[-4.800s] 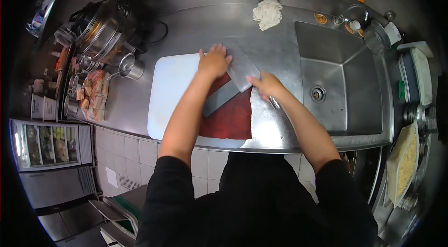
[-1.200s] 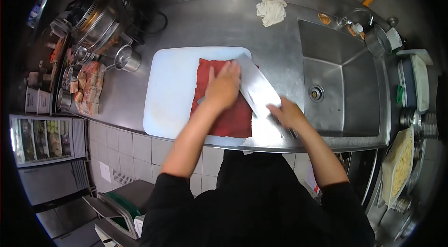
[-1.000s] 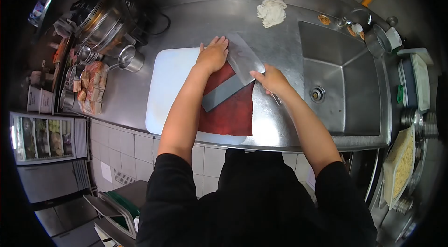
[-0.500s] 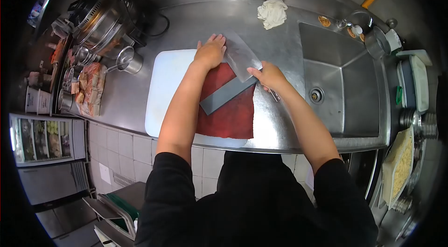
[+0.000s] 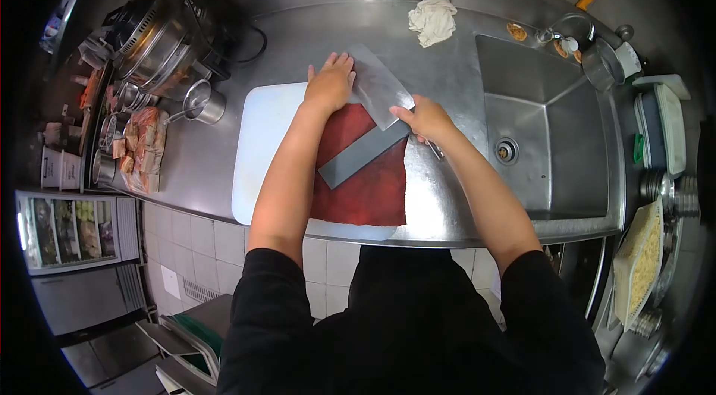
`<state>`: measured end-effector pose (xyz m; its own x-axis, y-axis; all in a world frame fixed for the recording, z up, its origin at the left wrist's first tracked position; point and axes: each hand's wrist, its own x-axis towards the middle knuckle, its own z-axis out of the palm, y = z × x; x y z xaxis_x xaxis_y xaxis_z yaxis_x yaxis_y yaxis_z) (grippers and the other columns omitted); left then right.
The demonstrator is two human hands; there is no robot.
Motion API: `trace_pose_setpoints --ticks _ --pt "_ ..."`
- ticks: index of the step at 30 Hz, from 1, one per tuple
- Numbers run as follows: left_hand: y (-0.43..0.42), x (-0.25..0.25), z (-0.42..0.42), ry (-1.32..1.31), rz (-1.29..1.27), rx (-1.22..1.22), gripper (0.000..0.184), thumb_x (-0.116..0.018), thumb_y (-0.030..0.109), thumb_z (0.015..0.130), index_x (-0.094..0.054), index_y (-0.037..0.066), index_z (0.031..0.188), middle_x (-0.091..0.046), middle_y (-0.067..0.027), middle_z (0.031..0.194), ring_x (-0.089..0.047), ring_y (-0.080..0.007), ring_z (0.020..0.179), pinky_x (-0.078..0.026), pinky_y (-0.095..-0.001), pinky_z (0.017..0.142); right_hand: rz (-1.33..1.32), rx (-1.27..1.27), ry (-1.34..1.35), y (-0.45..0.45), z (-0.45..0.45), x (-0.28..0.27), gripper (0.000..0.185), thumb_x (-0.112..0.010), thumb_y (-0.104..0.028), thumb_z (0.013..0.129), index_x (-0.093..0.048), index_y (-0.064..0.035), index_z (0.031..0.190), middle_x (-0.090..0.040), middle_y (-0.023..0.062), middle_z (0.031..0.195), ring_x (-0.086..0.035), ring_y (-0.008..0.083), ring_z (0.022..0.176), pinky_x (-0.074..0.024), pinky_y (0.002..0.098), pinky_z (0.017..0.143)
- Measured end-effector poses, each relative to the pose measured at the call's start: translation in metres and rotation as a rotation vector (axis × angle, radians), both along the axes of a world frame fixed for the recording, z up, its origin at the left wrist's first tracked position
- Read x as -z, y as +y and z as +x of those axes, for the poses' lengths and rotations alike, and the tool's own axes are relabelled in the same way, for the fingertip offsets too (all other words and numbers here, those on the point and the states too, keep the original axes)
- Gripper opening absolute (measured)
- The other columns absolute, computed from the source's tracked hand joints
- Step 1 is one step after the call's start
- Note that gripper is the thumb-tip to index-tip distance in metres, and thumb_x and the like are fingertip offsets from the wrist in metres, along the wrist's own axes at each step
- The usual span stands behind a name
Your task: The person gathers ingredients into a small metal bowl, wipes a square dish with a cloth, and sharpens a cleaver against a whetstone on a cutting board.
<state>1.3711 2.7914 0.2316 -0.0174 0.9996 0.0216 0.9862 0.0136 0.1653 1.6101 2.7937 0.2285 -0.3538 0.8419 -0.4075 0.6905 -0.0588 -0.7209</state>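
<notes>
Slightly spread fingers of the left hand (image 5: 330, 84) at the cleaver's (image 5: 378, 87) edge, right hand's (image 5: 427, 119) fingers curled around its handle, thumb on the blade, blade overlapping 1 end of a gray whetstone (image 5: 363, 156), slantwise on red cloth (image 5: 365, 199), white cutting board (image 5: 255, 145) partly beneath.

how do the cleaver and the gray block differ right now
The cleaver has a broad, shiny blade; the gray block is a narrower, duller bar. The cleaver is held by the right hand, while the gray block lies on the red cloth. In the picture, the cleaver slants down to the right; the gray block slants up to the right. Both are grayish with long edges.
</notes>
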Motion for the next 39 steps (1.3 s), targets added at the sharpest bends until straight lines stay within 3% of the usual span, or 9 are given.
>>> trace_pose_setpoints --ticks 2,5,6,10,12,18,30,34,39 --pt "-0.011 -0.004 0.004 -0.015 -0.010 0.001 0.049 -0.037 0.029 0.106 -0.043 0.011 0.151 -0.034 -0.0034 0.162 -0.027 -0.0238 0.151 -0.022 -0.0622 0.119 0.021 -0.002 0.115 -0.017 0.014 -0.008 0.057 -0.067 -0.052 0.091 -0.064 0.0016 0.110 -0.068 0.0144 0.076 -0.062 0.0226 0.050 -0.0529 0.0391 0.060" --pt "-0.076 0.006 0.041 0.041 -0.063 0.111 0.050 -0.039 0.030 0.106 -0.042 0.010 0.151 -0.033 -0.0047 0.163 -0.028 -0.0252 0.151 -0.021 -0.0604 0.119 0.057 -0.071 -0.084 -0.068 0.067 0.024 0.061 -0.069 -0.053 0.089 -0.065 0.0008 0.118 -0.074 0.0189 0.093 -0.072 0.0320 0.084 -0.0548 0.0407 0.080" --pt "-0.090 0.010 0.049 0.006 -0.078 0.143 0.050 -0.039 0.031 0.106 -0.043 0.010 0.151 -0.034 -0.0049 0.163 -0.028 -0.0251 0.151 -0.021 -0.0604 0.120 -0.182 -0.018 -0.106 -0.081 0.069 -0.003 0.061 -0.068 -0.054 0.089 -0.065 0.0000 0.119 -0.074 0.0184 0.093 -0.073 0.0310 0.084 -0.0546 0.0403 0.080" --pt "-0.040 0.010 0.030 -0.036 -0.019 0.019 0.049 -0.040 0.031 0.106 -0.043 0.009 0.150 -0.035 -0.0051 0.162 -0.029 -0.0251 0.151 -0.022 -0.0609 0.119 -0.066 -0.049 -0.020 -0.030 0.039 0.006 0.060 -0.070 -0.052 0.089 -0.063 0.0016 0.115 -0.069 0.0146 0.078 -0.063 0.0195 0.052 -0.0507 0.0357 0.053" --pt "-0.008 0.008 0.009 -0.016 -0.003 0.004 0.050 -0.039 0.031 0.106 -0.042 0.010 0.151 -0.034 -0.0047 0.162 -0.028 -0.0250 0.151 -0.023 -0.0609 0.119 -0.033 -0.005 0.038 0.001 0.013 0.006 0.062 -0.069 -0.053 0.089 -0.062 0.0031 0.114 -0.066 0.0130 0.073 -0.063 0.0207 0.053 -0.0481 0.0361 0.048" --pt "-0.059 0.013 0.042 0.102 -0.055 0.082 0.050 -0.041 0.032 0.106 -0.043 0.009 0.150 -0.037 -0.0054 0.161 -0.031 -0.0243 0.150 -0.023 -0.0597 0.119 -0.060 -0.022 -0.067 -0.060 0.057 -0.010 0.059 -0.070 -0.050 0.089 -0.063 -0.0003 0.121 -0.073 0.0158 0.089 -0.067 0.0236 0.057 -0.0549 0.0370 0.066" --pt "0.009 0.003 0.008 -0.017 -0.018 0.012 0.049 -0.038 0.030 0.106 -0.043 0.011 0.151 -0.035 -0.0039 0.162 -0.028 -0.0237 0.151 -0.022 -0.0619 0.119 0.025 0.058 -0.015 0.003 0.009 0.004 0.056 -0.067 -0.050 0.091 -0.063 0.0007 0.113 -0.062 0.0100 0.063 -0.059 0.0188 0.048 -0.0483 0.0353 0.049" --pt "-0.062 0.012 0.054 0.077 -0.053 0.120 0.051 -0.039 0.028 0.106 -0.039 0.009 0.153 -0.035 -0.0043 0.162 -0.028 -0.0230 0.151 -0.021 -0.0620 0.119 -0.080 -0.013 0.017 -0.063 0.072 -0.006 0.058 -0.068 -0.050 0.091 -0.063 0.0020 0.117 -0.067 0.0116 0.069 -0.061 0.0197 0.049 -0.0514 0.0355 0.054" --pt "-0.134 0.011 0.102 -0.015 -0.002 0.213 0.049 -0.040 0.024 0.104 -0.042 0.006 0.150 -0.038 -0.0071 0.160 -0.030 -0.0242 0.150 -0.019 -0.0627 0.119 -0.032 -0.051 -0.148 -0.122 0.133 0.007 0.062 -0.068 -0.052 0.090 -0.062 0.0026 0.118 -0.074 0.0193 0.091 -0.072 0.0284 0.072 -0.0558 0.0388 0.069"
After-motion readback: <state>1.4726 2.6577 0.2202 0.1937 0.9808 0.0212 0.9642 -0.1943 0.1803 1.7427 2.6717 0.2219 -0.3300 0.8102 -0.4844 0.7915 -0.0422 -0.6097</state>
